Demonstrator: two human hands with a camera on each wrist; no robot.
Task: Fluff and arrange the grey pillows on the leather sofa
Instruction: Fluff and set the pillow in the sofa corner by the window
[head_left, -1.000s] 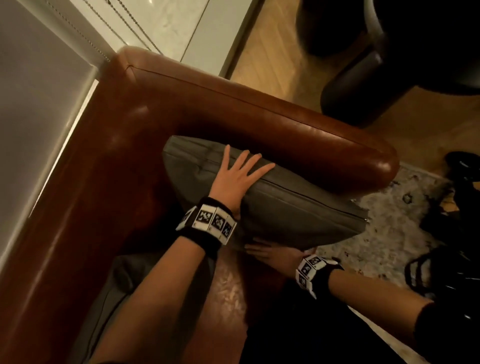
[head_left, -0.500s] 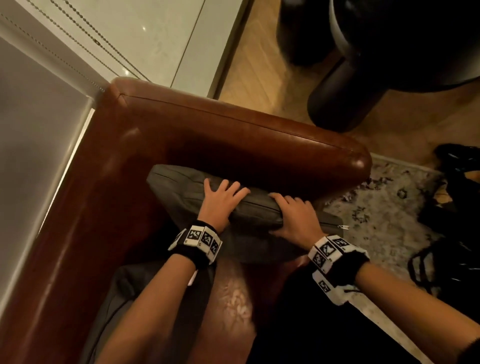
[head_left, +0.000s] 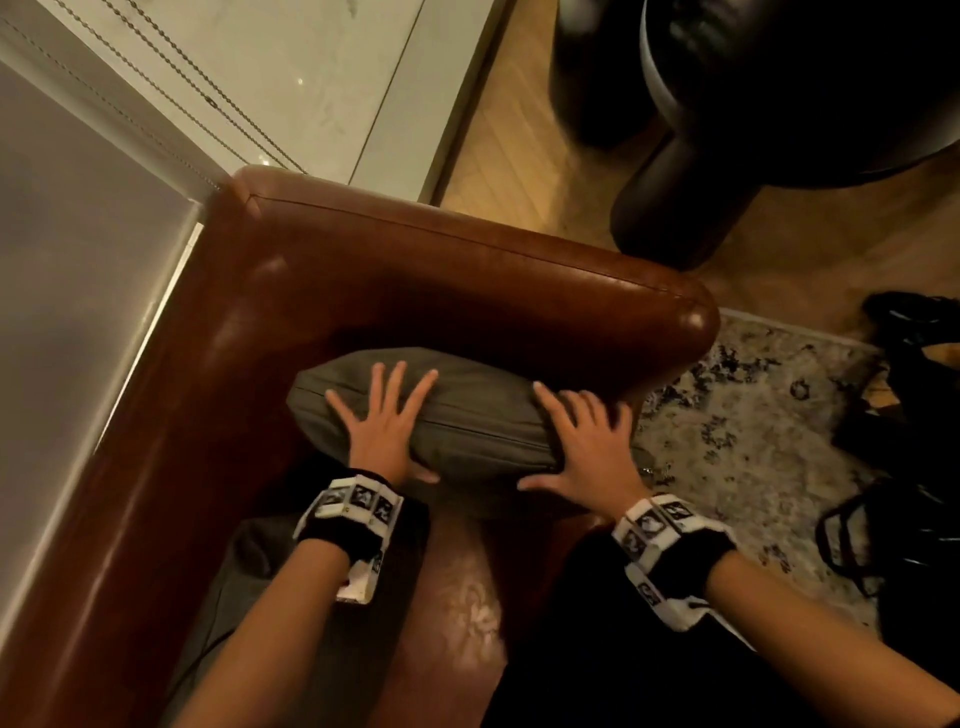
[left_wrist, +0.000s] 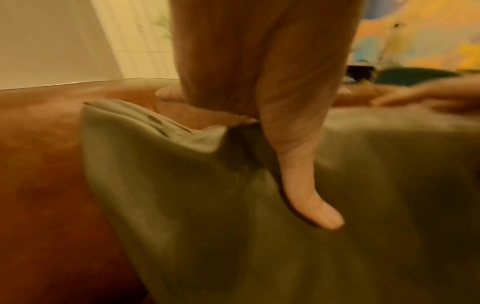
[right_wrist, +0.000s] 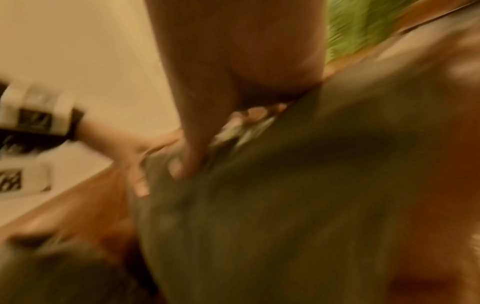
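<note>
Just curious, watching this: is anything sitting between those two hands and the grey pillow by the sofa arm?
Nothing visible. The left hand and right hand both lie flat on top of the grey pillow, fingers spread. The pillow already leans against the sofa arm, in the corner of the seat.

Pillow grey, olive-ish in wrist views, plain, no print. Sofa red-brown leather w/ glossy highlights. 2nd grey pillow near left. Rug right: pale beige w/ dark mottled blotches. Floor far: tan wood, herringbone. Wristbands black w/ white blocks, b/w square markers.
</note>
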